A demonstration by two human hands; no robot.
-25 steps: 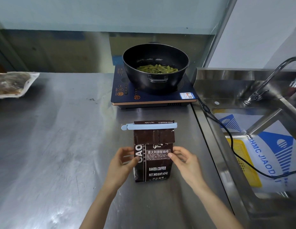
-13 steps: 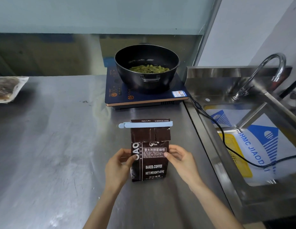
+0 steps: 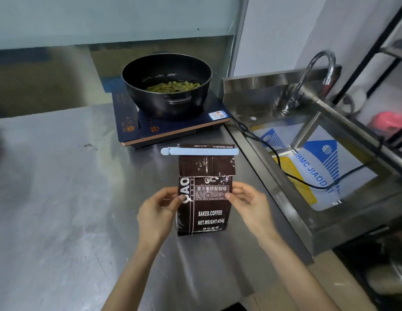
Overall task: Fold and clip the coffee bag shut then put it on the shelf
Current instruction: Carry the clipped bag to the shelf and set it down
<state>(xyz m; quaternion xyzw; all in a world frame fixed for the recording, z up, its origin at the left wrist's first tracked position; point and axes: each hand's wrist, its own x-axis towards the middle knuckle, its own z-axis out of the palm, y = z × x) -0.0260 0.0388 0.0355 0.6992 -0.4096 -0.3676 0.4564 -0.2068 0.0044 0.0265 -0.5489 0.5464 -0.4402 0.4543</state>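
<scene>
A dark brown coffee bag (image 3: 205, 212) lies flat on the steel counter (image 3: 60, 198), its printed face up. Its top is folded over, and a pale blue clip (image 3: 199, 151) is clamped across the fold. My left hand (image 3: 156, 211) grips the bag's left edge with thumb on top. My right hand (image 3: 251, 206) grips the right edge the same way. A dark shelf frame (image 3: 395, 50) shows at the far right edge, partly cut off.
A black pot (image 3: 166, 86) with green vegetables sits on a blue induction hob (image 3: 170, 125) just behind the bag. To the right is a steel sink (image 3: 307, 153) with a tap (image 3: 307, 79); the hob's black cable (image 3: 283, 167) runs into it.
The view has swung right and down, bringing the shelf frame into sight. Both hands keep their hold on the bag's sides, and the bag has stayed on the counter.
</scene>
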